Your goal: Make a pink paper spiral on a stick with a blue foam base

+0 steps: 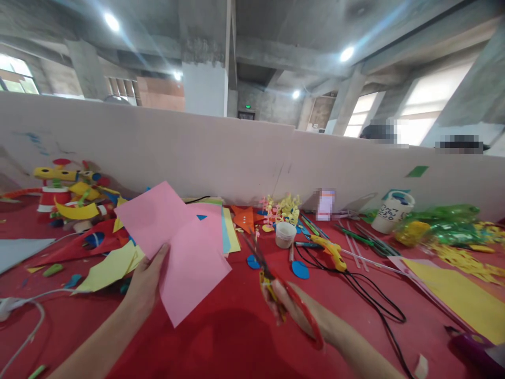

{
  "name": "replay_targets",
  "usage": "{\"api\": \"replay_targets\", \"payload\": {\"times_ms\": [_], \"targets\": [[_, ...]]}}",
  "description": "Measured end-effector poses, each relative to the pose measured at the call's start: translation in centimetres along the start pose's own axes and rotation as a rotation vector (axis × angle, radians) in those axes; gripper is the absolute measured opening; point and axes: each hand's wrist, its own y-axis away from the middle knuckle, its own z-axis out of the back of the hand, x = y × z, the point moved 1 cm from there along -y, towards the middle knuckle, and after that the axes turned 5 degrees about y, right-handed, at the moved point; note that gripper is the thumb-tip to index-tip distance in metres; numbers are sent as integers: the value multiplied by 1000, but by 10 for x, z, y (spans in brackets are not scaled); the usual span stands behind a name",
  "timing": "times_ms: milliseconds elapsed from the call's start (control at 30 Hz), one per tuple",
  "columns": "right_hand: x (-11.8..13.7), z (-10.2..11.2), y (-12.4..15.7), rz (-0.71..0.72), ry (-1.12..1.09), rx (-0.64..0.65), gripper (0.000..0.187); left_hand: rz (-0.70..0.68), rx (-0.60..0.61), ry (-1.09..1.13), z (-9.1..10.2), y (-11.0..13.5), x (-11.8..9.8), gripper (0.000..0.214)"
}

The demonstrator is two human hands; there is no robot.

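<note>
My left hand (152,271) is closed on a pink sheet of paper (193,273), gripping it near its left edge above the red tabletop. Another pink piece (155,216) spreads up and to the left of the thumb; whether it is part of the same sheet I cannot tell. In my right hand (286,300) is a pair of scissors (263,260) with a red handle, blades pointing up and left, apart from the paper. Motion blurs the scissors, and some yellow shows by the fingers.
Near the white cup (284,235) lie a yellow glue gun (329,250) with a looping black cord and blue cutouts (300,270). Yellow sheets (461,295) lie at right, a white tub (394,210) behind. Colourful figures (65,195) stand at left. A pale partition (236,158) borders the back.
</note>
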Motion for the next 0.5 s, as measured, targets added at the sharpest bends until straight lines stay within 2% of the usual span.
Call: {"api": "replay_targets", "payload": {"times_ms": [67, 167, 267, 500], "targets": [[7, -6, 6, -93, -16, 190, 54, 5, -36, 28, 1, -2, -2, 8], [13, -17, 15, -241, -181, 298, 58, 4, -50, 63, 2, -4, -3, 6], [18, -25, 18, -283, -228, 286, 57, -13, -23, 80, 1, -3, 0, 9], [17, -26, 17, -193, -12, 240, 58, -45, 67, 61, 0, 3, 6, 16]]}}
